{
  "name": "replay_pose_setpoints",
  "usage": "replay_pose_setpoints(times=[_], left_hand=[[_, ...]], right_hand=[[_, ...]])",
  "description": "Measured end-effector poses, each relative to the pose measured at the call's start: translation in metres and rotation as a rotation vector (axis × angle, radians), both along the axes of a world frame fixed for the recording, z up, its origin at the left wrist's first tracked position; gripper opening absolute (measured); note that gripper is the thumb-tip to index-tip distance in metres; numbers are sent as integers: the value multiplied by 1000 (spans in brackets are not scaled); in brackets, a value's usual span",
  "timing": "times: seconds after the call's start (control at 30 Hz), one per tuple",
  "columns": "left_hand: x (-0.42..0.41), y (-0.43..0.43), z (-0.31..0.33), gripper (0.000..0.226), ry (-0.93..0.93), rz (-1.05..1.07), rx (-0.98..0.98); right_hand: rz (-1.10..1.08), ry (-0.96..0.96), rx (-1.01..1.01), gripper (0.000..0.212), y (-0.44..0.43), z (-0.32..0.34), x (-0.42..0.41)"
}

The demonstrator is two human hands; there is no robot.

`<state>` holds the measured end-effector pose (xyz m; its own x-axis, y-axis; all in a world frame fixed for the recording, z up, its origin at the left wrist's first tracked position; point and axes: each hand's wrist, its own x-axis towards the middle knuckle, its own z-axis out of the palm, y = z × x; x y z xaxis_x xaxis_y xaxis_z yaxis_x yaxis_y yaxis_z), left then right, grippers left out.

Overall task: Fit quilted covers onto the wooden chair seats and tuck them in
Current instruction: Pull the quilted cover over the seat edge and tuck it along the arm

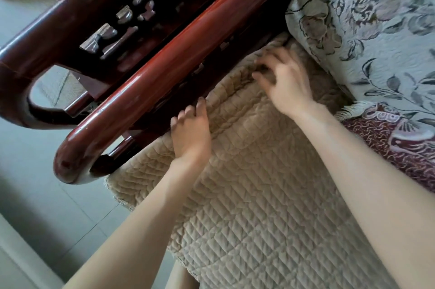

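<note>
Beige quilted cover spread flat over the seat of the wooden chair, from the front edge up to the back corner. Along its left side, the red-brown armrest, with the edge of the cover going under it. On that edge, just beside the armrest, the left hand, fingers bent, tips against wood and cloth; cannot tell whether pinching or only pushing. Further back, near the corner, the right hand, blurred, fingers curled into a bunched fold of the cover and holding it. Behind this hand, a pale flowered cloth; lower on the right, a dark red patterned cloth with a fringe. On the left, close alongside, the carved side of a second chair. Below, grey tiled floor.
</note>
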<state>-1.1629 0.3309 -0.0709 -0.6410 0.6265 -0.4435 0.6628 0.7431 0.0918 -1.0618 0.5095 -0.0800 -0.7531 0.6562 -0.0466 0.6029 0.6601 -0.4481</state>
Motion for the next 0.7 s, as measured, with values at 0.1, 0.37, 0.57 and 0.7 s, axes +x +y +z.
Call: replay_pose_setpoints(times=[0.1,0.37,0.57,0.7], left_hand=[[9,-3,1,67,11,40,32],[35,-9,-31,51,25,-211,281],[32,-4,-41,58,-202,-79,104],[30,3,-42,56,-334,6,128]], right_hand=[[126,-140,-71,45,-11,-7,6],[253,-554,-115,59,-7,-28,-2],[324,-558,-56,62,-2,-26,0],[320,-635,-120,59,4,-40,-13]])
